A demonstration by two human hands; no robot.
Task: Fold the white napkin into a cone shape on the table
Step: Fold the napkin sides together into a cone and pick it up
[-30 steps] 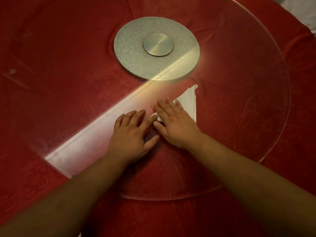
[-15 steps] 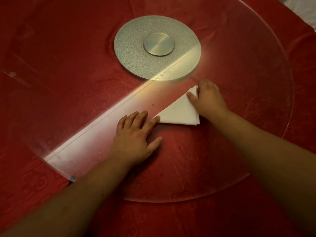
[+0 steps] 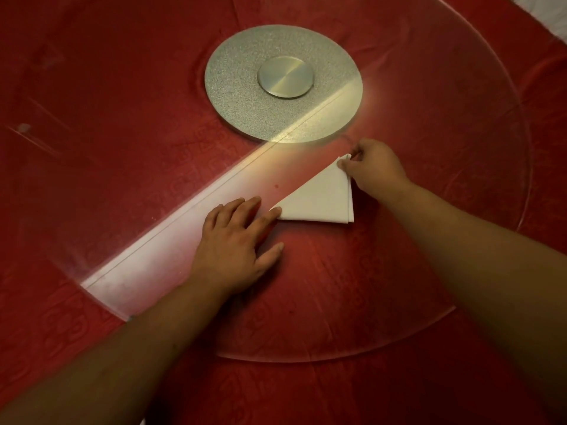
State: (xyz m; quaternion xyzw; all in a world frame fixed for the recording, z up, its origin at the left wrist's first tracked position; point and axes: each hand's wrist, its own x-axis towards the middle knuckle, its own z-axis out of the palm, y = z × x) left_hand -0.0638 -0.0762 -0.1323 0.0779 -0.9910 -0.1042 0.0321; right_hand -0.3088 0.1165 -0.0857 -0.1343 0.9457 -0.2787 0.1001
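Observation:
The white napkin (image 3: 322, 199) lies folded into a flat triangle on the glass turntable, one point toward the left and one toward the far right. My left hand (image 3: 237, 240) rests flat on the glass, its index fingertip pressing the napkin's left point. My right hand (image 3: 372, 168) pinches the napkin's far corner between thumb and fingers, and that corner is slightly lifted.
A round glass turntable (image 3: 491, 240) covers the red tablecloth (image 3: 76, 348). Its grey metal hub (image 3: 283, 82) sits just beyond the napkin. A bright reflected stripe (image 3: 171, 225) crosses the glass diagonally. Something white shows at the top right corner (image 3: 549, 10).
My right hand has left the napkin's middle, gone to its far corner and pinched it. The triangle is now uncovered. My left hand has stayed at the left point.

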